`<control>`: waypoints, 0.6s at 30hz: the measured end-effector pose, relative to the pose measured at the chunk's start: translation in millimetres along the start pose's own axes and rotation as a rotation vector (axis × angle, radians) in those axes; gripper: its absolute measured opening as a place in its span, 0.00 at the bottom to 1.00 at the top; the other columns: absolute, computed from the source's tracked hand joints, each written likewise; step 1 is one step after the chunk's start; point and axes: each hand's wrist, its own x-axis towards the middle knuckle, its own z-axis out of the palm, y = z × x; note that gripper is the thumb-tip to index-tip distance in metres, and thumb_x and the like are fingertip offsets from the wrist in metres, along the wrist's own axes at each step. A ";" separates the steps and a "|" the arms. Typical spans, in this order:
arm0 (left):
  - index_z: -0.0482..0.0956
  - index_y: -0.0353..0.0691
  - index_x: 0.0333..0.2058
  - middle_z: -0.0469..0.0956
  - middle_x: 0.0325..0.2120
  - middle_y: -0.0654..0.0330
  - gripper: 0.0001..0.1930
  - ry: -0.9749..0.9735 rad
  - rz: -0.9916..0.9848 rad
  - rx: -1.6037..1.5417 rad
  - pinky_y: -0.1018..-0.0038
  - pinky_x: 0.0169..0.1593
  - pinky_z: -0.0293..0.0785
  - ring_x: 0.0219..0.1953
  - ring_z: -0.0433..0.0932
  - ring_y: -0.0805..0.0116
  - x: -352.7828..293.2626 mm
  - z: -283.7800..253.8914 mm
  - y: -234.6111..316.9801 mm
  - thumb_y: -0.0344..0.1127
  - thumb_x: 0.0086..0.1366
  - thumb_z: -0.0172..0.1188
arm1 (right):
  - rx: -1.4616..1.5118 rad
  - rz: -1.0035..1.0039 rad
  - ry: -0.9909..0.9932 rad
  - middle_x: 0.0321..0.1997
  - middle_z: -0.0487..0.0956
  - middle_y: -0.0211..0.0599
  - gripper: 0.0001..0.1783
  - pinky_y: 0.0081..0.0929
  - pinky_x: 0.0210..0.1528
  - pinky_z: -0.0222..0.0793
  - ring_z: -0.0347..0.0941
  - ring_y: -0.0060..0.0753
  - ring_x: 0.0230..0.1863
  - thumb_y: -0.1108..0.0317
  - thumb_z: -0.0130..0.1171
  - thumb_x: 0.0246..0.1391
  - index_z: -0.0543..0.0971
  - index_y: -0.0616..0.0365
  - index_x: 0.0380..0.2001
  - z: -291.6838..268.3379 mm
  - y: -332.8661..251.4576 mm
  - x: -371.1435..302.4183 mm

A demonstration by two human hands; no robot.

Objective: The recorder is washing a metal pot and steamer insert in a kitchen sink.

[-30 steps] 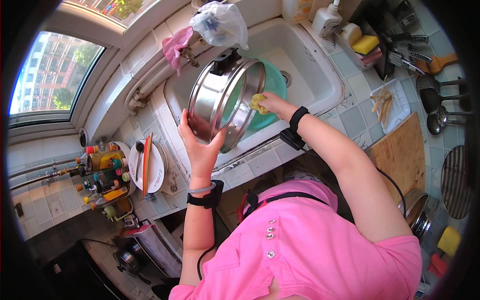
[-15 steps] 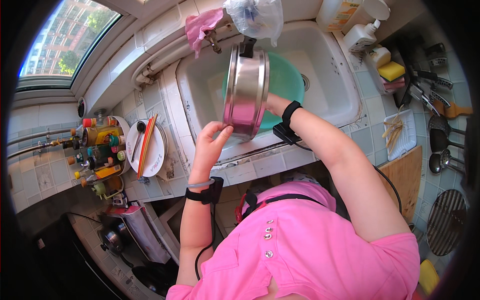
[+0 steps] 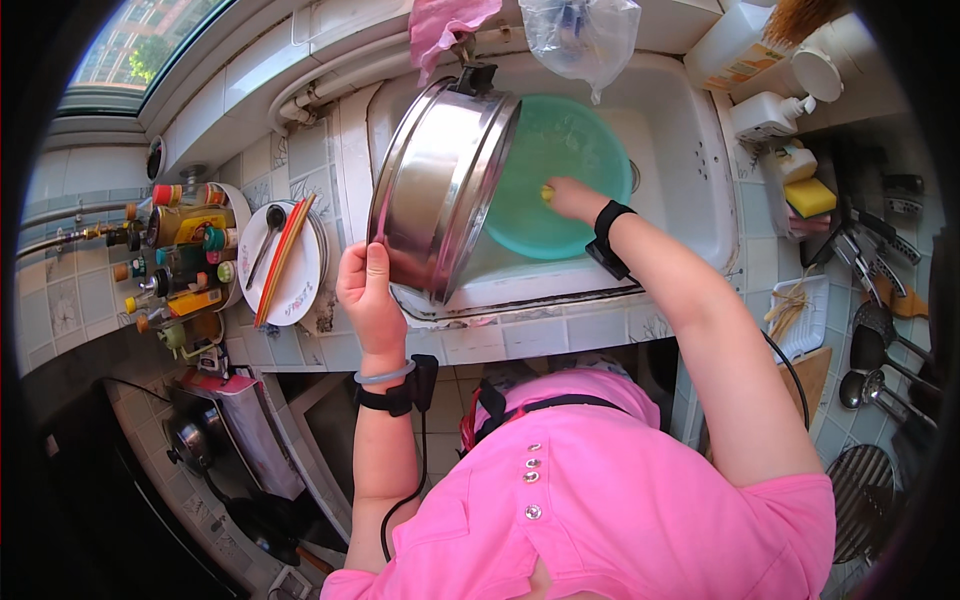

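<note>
Steel pot point(image 3: 445, 190): tipped on its side over the left part of the sink point(image 3: 690, 200); long line runs far to near, near end slanting left; black handle point(image 3: 472, 78) at far end.
Left hand point(image 3: 370, 298): nearer to the pot; its near-left edge is clamped between thumb and fingers.
Right hand point(image 3: 578, 200): clear of the pot, to its right, within the green basin point(image 3: 610, 140); a mostly hidden yellow scrubber point(image 3: 547, 193) is gripped; depth in water cannot be told.
Basin: just right of the pot, left edge covered by it.
Change over 0.5 s: right hand moved from beside the pot's rim to the basin; pot shifted left; more basin uncovered.
</note>
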 end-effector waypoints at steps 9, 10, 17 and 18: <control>0.74 0.37 0.31 0.77 0.23 0.65 0.09 -0.002 -0.014 -0.042 0.83 0.34 0.67 0.25 0.72 0.80 2.3 1.1 -8.1 0.35 0.69 0.52 | -0.057 -0.062 -0.164 0.37 0.80 0.50 0.14 0.38 0.43 0.71 0.76 0.50 0.41 0.66 0.53 0.49 0.81 0.57 0.39 -21.2 -35.4 -24.9; 0.74 0.36 0.31 0.76 0.25 0.67 0.08 -0.002 -0.029 -0.081 0.84 0.36 0.65 0.28 0.71 0.82 2.2 -1.6 -7.4 0.33 0.68 0.53 | 0.044 -0.153 -0.090 0.36 0.80 0.49 0.14 0.39 0.42 0.71 0.76 0.50 0.39 0.65 0.54 0.48 0.81 0.56 0.38 -28.5 -50.4 -36.8; 0.75 0.37 0.29 0.76 0.26 0.68 0.08 0.044 -0.031 -0.117 0.84 0.36 0.66 0.28 0.70 0.82 3.2 9.0 -2.6 0.34 0.67 0.55 | 0.229 -0.546 0.259 0.39 0.76 0.46 0.13 0.39 0.48 0.67 0.71 0.50 0.44 0.64 0.54 0.51 0.78 0.59 0.38 10.5 -133.3 -87.1; 0.75 0.37 0.29 0.76 0.26 0.68 0.08 0.027 -0.030 -0.115 0.84 0.36 0.66 0.28 0.70 0.82 3.9 10.0 -2.2 0.34 0.67 0.55 | 0.235 -0.537 0.273 0.39 0.76 0.46 0.13 0.39 0.48 0.67 0.71 0.50 0.44 0.64 0.54 0.51 0.78 0.59 0.38 27.6 -139.5 -84.2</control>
